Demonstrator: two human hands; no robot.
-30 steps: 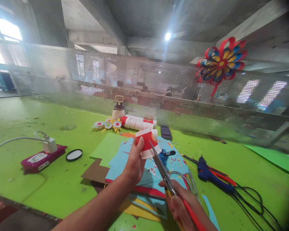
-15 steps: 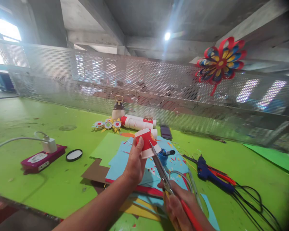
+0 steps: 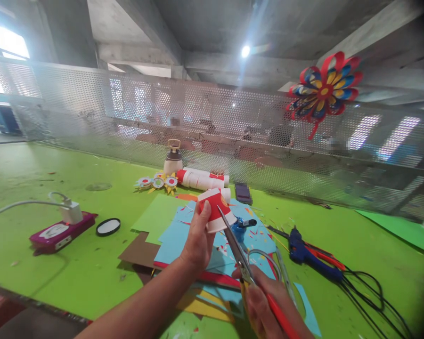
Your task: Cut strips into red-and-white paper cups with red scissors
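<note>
My left hand [image 3: 198, 240] grips the cup [image 3: 214, 207] at frame centre, thumb on its red wall, while my right hand [image 3: 265, 294] is wrapped around the scissors [image 3: 238, 252], lower right of centre. The upper blade lies across the rim onto the red; I can't tell whether the other is inside. To cut cleanly, I'd steady the wall without squashing it, keep the left fingers out of the blades' line, and take short, straight snips down from the rim. Just behind the blades, the blue object [image 3: 238, 230] could catch them, so I'd keep the cup raised. Scrap-strewn paper [image 3: 178, 235] covers the surface [image 3: 74, 282] beneath. At right, the glue gun [image 3: 300, 249] trails cables into the lower right corner, clear of my wrist. Stacked cups [image 3: 201, 180] lie behind at centre; the power strip [image 3: 61, 233] sits well apart, left.
</note>
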